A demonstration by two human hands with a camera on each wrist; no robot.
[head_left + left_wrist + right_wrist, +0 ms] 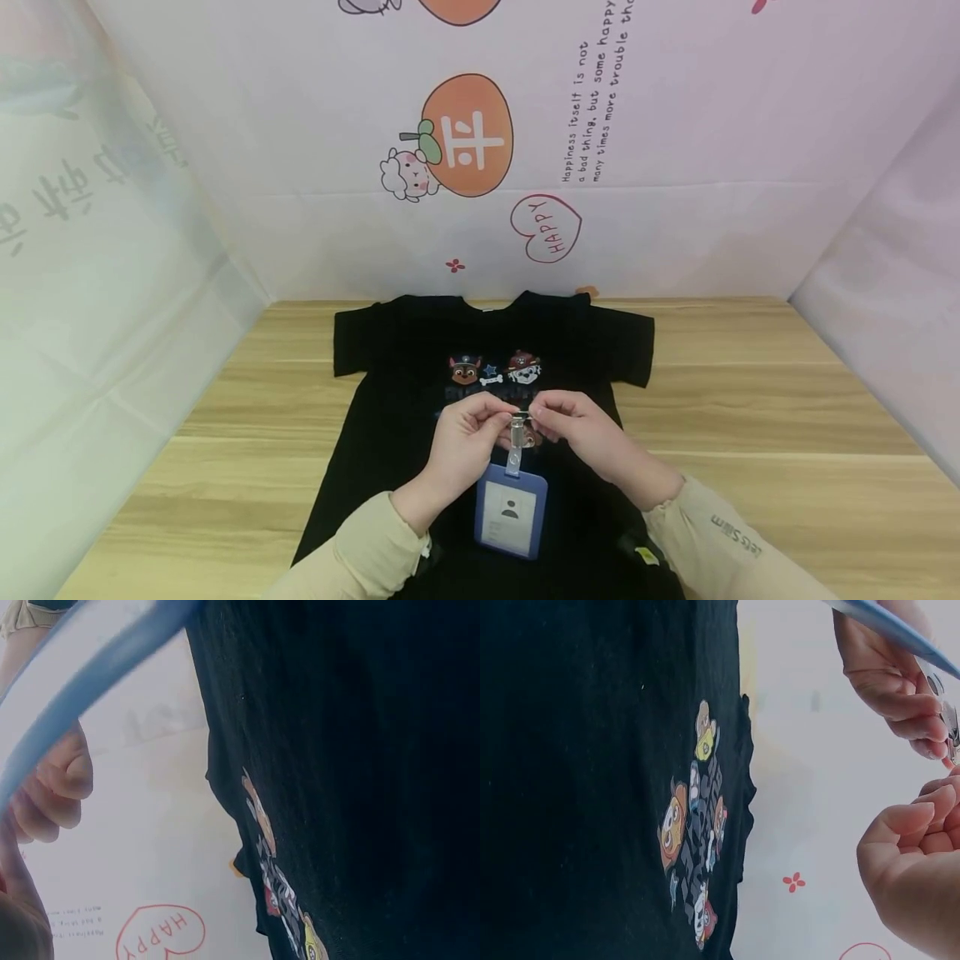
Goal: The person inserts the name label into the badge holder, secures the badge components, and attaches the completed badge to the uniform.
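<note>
A badge holder with a blue frame (pixel 543 500) hangs over the black T-shirt (pixel 397 425), a card with a person icon inside it. Its clear strap (pixel 513 461) runs up to a metal clip (pixel 517 432). My left hand (pixel 467 437) pinches the clip's top end from the left. From the right, my right hand (pixel 583 432) pinches the same end, fingertips close to the left ones. In the left wrist view the blurred blue frame (pixel 97 682) crosses in front of the fingers. The right wrist view catches both hands around the clip (pixel 951 720) at its edge.
The T-shirt lies spread on a wood-grain table (pixel 750 433), cartoon dog prints (pixel 495 369) on its chest. Behind the table hangs a white printed cloth (pixel 315 150), with further cloth walls (pixel 97 292) at both sides.
</note>
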